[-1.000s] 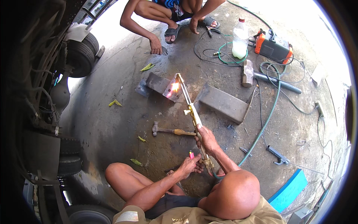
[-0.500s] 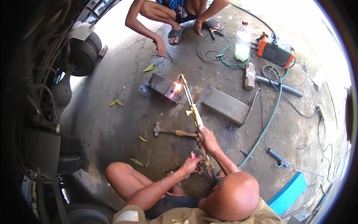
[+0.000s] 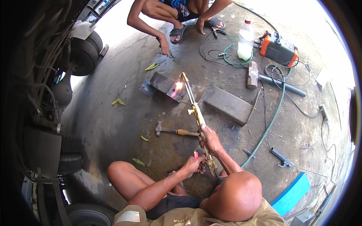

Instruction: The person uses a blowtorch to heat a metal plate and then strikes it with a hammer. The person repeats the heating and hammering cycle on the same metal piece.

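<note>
My right hand (image 3: 211, 141) is wrapped round the handle of a brass and silver cutting torch (image 3: 197, 115), which points away from me. Its bent tip is beside the holed end of a short rusty steel block (image 3: 166, 86), where a bright orange glow shows on the metal. My left hand (image 3: 193, 165) is closed on a pink lighter (image 3: 195, 154), with its fingers by the valve end of the torch. Left of the torch lies a ball-peen hammer (image 3: 171, 130) with a wooden handle. A second, longer steel piece (image 3: 228, 103) rests to the right.
Another person's hand (image 3: 164, 46) holds a tool near the ground beyond the block. At right are a sledgehammer (image 3: 253, 75), a plastic bottle (image 3: 246, 41), an orange-black welding machine (image 3: 279, 49), a green hose (image 3: 277, 113) and an electrode holder (image 3: 282, 159). Truck tyres (image 3: 83, 56) stand at left.
The glow at the block has grown smaller and shifted slightly left. The torch tip has risen slightly in the picture. The other person's hand has moved a little.
</note>
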Motion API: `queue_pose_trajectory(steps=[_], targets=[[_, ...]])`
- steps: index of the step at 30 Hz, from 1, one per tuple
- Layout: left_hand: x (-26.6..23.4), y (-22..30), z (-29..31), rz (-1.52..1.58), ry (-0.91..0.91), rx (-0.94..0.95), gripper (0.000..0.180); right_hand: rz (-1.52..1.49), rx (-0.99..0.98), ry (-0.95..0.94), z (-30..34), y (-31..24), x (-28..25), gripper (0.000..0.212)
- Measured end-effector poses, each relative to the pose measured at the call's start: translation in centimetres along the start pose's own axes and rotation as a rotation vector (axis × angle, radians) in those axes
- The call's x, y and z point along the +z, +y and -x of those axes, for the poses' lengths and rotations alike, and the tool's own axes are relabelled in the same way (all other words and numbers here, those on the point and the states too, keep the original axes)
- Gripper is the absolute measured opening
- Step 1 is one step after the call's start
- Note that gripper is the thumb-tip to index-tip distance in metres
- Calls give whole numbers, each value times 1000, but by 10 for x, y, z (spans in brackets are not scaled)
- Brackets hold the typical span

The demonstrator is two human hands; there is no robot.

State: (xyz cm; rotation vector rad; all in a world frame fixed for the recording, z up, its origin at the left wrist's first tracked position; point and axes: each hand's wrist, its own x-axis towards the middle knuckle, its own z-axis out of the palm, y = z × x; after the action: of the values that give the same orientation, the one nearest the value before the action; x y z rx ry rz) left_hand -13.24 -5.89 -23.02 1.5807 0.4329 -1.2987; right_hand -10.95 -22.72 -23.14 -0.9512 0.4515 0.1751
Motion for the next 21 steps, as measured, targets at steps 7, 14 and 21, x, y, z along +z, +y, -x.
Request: queue_pose_trajectory(steps=[7, 14, 21], targets=[[7, 13, 2, 7, 25, 14, 39, 16, -35, 28, -7, -4, -2, 52], [7, 7, 2, -22, 33, -27, 36, 17, -27, -6, -2, 3, -2, 54], [10, 19, 5, -46, 76, -25, 36, 13, -29, 9, -6, -2, -4, 54]])
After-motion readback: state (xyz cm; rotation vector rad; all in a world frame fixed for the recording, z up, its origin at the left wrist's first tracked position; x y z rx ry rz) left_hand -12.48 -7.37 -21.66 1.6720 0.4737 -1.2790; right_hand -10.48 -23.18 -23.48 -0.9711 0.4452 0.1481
